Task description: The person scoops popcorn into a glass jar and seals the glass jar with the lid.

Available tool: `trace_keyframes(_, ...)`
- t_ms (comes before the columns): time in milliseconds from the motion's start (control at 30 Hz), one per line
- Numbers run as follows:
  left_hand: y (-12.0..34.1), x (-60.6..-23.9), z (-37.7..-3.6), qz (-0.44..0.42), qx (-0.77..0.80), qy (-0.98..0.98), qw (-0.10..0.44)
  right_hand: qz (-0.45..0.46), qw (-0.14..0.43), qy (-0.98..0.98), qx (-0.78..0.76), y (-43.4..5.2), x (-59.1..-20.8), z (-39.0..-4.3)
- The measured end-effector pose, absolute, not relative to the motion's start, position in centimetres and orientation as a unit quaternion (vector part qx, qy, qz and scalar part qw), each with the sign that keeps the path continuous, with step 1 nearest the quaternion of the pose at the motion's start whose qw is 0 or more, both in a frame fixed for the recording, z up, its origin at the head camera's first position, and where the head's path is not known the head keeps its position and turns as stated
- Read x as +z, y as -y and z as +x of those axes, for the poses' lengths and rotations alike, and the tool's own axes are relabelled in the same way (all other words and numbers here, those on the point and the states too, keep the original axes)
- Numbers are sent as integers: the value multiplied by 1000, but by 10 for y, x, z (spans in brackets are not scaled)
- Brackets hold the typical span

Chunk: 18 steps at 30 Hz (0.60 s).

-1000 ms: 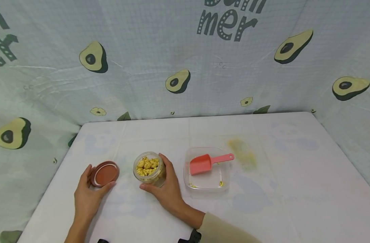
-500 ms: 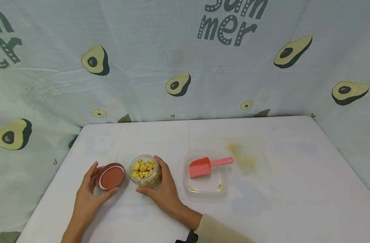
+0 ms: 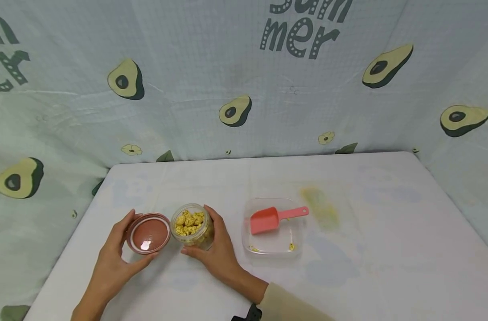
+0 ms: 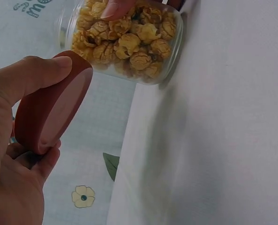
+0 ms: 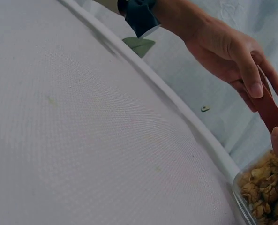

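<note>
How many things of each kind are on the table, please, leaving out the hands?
Lid: 1
Jar of popcorn: 1
Clear tray: 1
Pink scoop: 1
Total: 4

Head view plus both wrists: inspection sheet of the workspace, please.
Surface: white table, yellowish stain right of the tray.
Job's things: open clear jar of yellow popcorn-like pieces, upright; brown lid off, tilted beside it.
Clutter: clear tray with a few crumbs; pink scoop in it.
Grippers: left hand holds the lid; right hand grips the jar.
Cables: nothing seen.
Surroundings: avocado-print cloth behind and at both sides.
</note>
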<state>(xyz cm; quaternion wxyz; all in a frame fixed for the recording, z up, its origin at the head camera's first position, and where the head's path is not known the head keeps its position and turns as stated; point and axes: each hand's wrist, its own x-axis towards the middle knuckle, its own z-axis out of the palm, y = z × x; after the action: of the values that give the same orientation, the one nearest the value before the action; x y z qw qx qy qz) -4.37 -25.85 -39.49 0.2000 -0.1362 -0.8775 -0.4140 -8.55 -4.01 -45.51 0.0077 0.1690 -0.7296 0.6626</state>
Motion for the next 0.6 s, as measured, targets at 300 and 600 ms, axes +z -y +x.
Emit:
trace_keyframes(300,257,-377,-44,-179,-403,876,197,177,12,731,660,39,-457,-86)
trace_keyframes(600,253,-363,-46,-191,-439,864,154,179,13,731,658,39,-458,-86)
